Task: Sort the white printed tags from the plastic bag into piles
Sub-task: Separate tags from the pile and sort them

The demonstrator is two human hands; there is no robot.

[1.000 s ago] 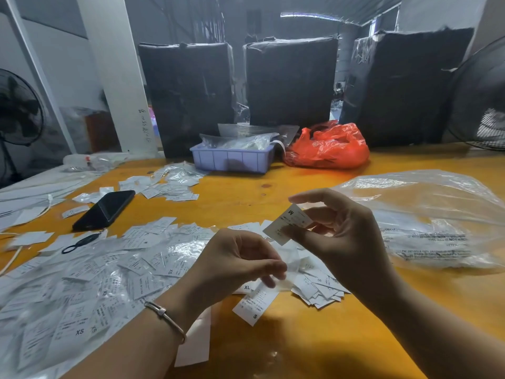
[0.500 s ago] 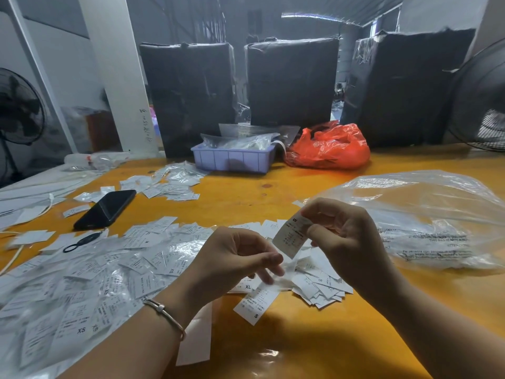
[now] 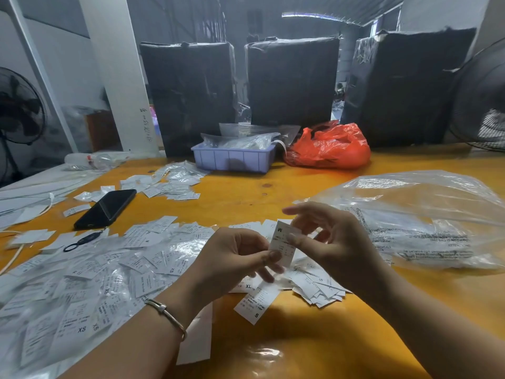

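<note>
I pinch a white tag (image 3: 282,246) marked M between both hands, upright above the yellow table (image 3: 314,337). My right hand (image 3: 332,242) presses its thumb on the tag's face, the other fingers loosely spread behind it. My left hand (image 3: 235,259) nips the lower edge with thumb and forefinger, wrist bent inward, a bracelet (image 3: 166,314) on it. My hands hide part of the small tag pile (image 3: 318,287) beneath. The loose heap of tags (image 3: 82,283) at my left runs off the frame, its fine print unreadable. The clear plastic bag (image 3: 420,217) lies right, its edge cut off.
</note>
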